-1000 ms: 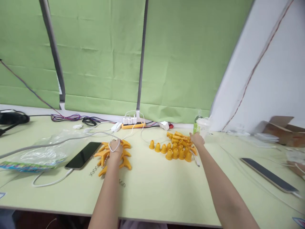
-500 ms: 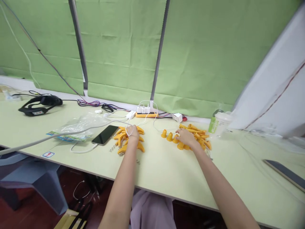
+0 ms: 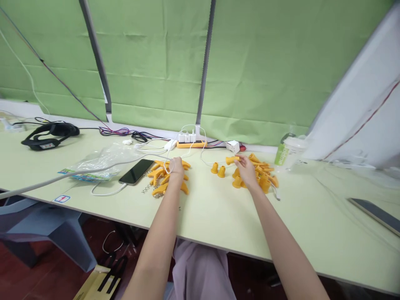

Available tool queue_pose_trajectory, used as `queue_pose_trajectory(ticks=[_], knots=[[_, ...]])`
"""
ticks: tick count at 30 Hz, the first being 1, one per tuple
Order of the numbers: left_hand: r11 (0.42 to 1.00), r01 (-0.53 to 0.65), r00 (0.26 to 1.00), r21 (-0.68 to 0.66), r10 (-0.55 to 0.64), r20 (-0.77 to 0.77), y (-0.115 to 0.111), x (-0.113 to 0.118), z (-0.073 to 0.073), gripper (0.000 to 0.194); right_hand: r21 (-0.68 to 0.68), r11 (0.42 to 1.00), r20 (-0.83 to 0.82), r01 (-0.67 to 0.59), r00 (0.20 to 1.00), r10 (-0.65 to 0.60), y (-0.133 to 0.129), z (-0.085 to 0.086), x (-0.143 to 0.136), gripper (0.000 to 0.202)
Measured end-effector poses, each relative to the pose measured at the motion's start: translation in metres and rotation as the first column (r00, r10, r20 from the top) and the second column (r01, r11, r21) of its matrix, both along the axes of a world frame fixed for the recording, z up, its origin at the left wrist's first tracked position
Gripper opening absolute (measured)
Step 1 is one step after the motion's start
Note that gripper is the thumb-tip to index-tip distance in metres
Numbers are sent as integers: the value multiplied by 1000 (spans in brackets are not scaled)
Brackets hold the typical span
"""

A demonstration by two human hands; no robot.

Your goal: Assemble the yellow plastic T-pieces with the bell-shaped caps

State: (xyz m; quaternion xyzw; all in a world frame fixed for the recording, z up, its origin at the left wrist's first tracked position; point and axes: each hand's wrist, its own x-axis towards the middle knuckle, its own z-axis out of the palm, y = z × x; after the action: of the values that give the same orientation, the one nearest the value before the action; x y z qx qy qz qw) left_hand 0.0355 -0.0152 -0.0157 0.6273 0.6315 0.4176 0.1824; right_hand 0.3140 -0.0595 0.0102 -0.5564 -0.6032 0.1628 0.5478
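My right hand [image 3: 246,171] pinches a short yellow flanged plastic piece [image 3: 231,160], held sideways just above the table. Beneath and beside that hand lies a heap of yellow plastic parts [image 3: 265,182], some like small flared caps. Two loose yellow caps [image 3: 221,171] stand to the left of it. My left hand [image 3: 176,167] is closed over a pile of yellow corkscrew handles [image 3: 161,189], several with metal spirals showing. Its fingertips face away from me, so what they grip is hidden. A white cable runs past the left hand.
A phone [image 3: 136,171] on a charging cable and a clear plastic bag [image 3: 103,162] lie left of the corkscrews. Behind stands a power strip [image 3: 191,144]. To the right are a drink cup [image 3: 292,152] and another phone [image 3: 375,214]. A black headset [image 3: 50,135] sits far left.
My right hand has lifted a yellow piece out from the row of caps and heap, raising it slightly. My left hand stays at the corkscrews. The view has shifted slightly.
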Motion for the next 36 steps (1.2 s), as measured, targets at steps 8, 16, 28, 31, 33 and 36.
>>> queue_pose_trajectory(ticks=[8, 16, 28, 31, 33, 36], knots=[[982, -47, 990, 182, 21, 140, -12, 23, 20, 14, 61, 988, -171, -145, 973, 154, -7, -5, -21, 22], [748, 600, 631, 284, -660, 407, -21, 63, 21, 36, 23, 985, 119, -170, 979, 166, -18, -5, -30, 40], [843, 440, 703, 309, -538, 465, -38, 107, 0, 48, 141, 990, -373, -19, 925, 71, -13, -8, -35, 40], [648, 738, 526, 187, -726, 444, -46, 132, -13, 51, 177, 984, -494, -10, 864, 97, -11, -11, -37, 39], [654, 728, 483, 208, -704, 521, -47, 140, -17, 49, 182, 983, -518, -5, 849, 100, -10, -12, -37, 39], [674, 694, 419, 252, -663, 621, -42, 139, -17, 48, 170, 985, -484, -27, 868, 107, -9, -16, -37, 37]])
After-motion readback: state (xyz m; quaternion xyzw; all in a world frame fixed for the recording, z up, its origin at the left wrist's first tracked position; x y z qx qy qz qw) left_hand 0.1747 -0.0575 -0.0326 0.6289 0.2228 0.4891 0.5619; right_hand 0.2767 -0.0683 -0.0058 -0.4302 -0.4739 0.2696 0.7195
